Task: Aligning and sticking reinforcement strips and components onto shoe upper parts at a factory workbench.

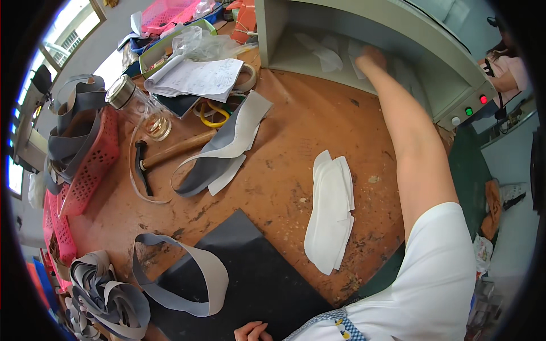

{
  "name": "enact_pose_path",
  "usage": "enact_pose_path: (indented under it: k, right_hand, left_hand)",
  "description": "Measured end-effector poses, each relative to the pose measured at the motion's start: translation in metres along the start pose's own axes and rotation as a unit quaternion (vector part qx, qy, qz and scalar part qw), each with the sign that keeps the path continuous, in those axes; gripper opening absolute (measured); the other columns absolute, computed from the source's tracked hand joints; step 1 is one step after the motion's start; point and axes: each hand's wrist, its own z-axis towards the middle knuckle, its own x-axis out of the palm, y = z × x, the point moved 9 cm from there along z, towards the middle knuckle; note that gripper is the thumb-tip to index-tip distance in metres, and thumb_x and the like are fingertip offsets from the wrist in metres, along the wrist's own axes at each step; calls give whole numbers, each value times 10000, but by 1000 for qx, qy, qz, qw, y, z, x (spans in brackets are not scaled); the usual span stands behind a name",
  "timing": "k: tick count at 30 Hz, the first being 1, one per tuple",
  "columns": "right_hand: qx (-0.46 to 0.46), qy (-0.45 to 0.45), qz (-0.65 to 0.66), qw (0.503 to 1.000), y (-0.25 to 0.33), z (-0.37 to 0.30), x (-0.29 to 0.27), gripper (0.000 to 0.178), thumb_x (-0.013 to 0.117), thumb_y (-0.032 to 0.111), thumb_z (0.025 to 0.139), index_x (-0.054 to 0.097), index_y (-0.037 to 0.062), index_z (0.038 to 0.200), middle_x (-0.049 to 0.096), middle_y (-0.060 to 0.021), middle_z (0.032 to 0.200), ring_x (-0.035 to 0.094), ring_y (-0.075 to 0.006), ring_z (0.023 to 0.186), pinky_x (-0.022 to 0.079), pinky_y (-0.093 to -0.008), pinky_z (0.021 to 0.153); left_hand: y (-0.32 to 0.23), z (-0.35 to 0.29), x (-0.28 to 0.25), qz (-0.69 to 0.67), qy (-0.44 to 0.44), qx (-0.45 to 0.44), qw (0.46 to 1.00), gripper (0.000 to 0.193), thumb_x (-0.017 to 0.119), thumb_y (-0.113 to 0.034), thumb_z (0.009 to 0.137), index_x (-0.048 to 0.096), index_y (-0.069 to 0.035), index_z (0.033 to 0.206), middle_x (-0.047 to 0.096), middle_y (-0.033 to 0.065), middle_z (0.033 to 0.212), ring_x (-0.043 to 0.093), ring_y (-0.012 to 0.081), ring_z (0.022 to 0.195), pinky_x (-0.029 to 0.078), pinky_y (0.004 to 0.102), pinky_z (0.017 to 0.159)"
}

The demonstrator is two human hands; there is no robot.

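Observation:
My right arm reaches into the open grey cabinet (424, 28). Inside it, my right hand (371, 59) is closed at a thin white cut piece (356, 57), with its fingertips partly hidden. More pale pieces (323, 52) lie on the cabinet floor beside it. At the lower edge, my left hand (252, 331) shows only curled fingers, closed near the black mat (244, 244); nothing shows in them. A stack of curved white cut pieces (330, 213) lies on the brown table between the arm and the mat. A grey and off-white strip loop (213, 278) stands on the mat.
Left of centre are a hammer (182, 149), yellow-handled scissors (213, 118), a grey strip (227, 142), a glass bottle (153, 125) and a notebook (199, 77). Pink baskets (94, 162) and coiled strips (108, 295) line the left side. Another person (508, 74) is at the far right.

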Motion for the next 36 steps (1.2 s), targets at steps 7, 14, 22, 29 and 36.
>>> enact_pose_path:
  k: [7, 14, 22, 29, 36]
  right_hand:
    - [-77, 53, 155, 983, 42, 4, 32, 396, 727, 313, 778, 731, 37, 1061, 703, -182, 1170, 676, -320, 1098, 550, -412, 904]
    - [-103, 14, 112, 988, 79, -3, 22, 436, 837, 297, 697, 747, 62, 1052, 732, -157, 1088, 707, -295, 1006, 555, -424, 856]
    - [-104, 70, 156, 980, 62, 13, 29, 497, 856, 283, 665, 727, 26, 1071, 724, -172, 1106, 703, -283, 1029, 552, -387, 851]
    - [-133, 93, 270, 949, 58, 32, 43, 391, 882, 197, 637, 739, 13, 951, 730, -114, 890, 683, -250, 818, 519, -366, 719]
    - [-182, -5, 418, 890, 104, 15, 6, 286, 841, 149, 737, 734, 18, 968, 731, -124, 854, 696, -231, 745, 549, -368, 640]
  left_hand:
    - [3, -3, 1, -12, -1, -14, 1000, 258, 633, 142, 768, 718, -16, 954, 673, 157, 996, 657, 290, 829, 532, 340, 680]
    - [1, -2, -2, -3, 1, -16, 1000, 279, 627, 145, 756, 722, -22, 959, 668, 149, 986, 654, 284, 810, 533, 345, 677]
    - [4, -2, 2, -12, 1, -17, 1000, 297, 615, 159, 763, 726, -31, 963, 666, 142, 994, 645, 250, 785, 514, 317, 610]
    - [6, -4, 5, -21, -1, -7, 1000, 304, 612, 173, 760, 726, -27, 959, 662, 138, 994, 642, 244, 772, 510, 312, 598]
    - [5, -2, 3, -18, 1, -32, 999, 313, 605, 184, 765, 726, -26, 964, 660, 140, 997, 632, 222, 755, 478, 290, 558]
